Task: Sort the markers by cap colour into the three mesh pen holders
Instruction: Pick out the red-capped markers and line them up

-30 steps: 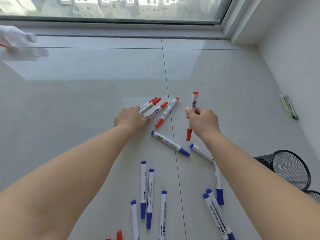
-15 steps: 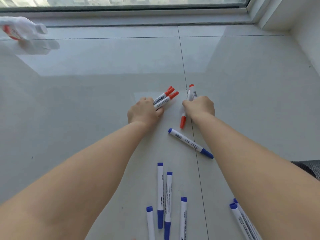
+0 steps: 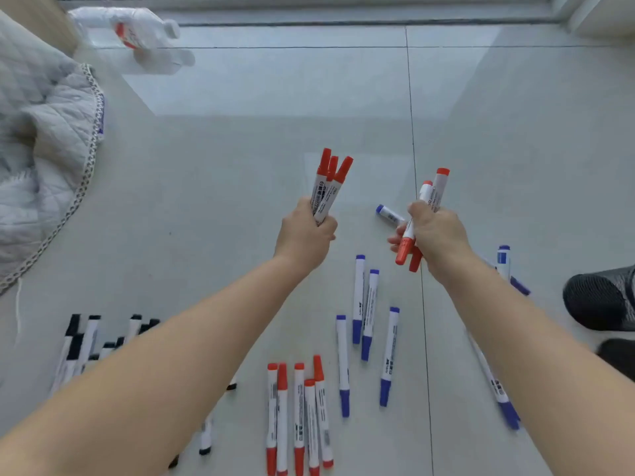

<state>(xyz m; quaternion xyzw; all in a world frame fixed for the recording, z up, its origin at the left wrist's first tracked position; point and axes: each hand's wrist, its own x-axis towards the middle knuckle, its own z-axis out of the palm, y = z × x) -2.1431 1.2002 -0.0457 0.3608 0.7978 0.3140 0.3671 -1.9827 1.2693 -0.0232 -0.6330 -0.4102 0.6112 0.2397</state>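
Left hand [image 3: 305, 235] wrapped round three red-capped markers [image 3: 328, 187], caps fanned upward and away. Right hand [image 3: 434, 235] clenched round two red-capped markers [image 3: 431, 197], caps pointing down below the fist, butt ends up. Hands held apart, both raised above the tiled floor [image 3: 240, 149]. Just behind the right hand, one blue marker [image 3: 388, 213], partly hidden. Between the forearms, four blue markers [image 3: 367, 324] lying roughly parallel on the floor. Nearer the bottom edge, a cluster of red markers [image 3: 299, 413] side by side. Beyond the right forearm, more blue markers [image 3: 503, 259], beside a black mesh pen holder [image 3: 601, 297] lying at the right edge. Far left, a group of black-capped markers [image 3: 86, 341]. Further out, a quilted grey fabric [image 3: 41, 132] and a clear plastic bottle [image 3: 137, 29] near the window.
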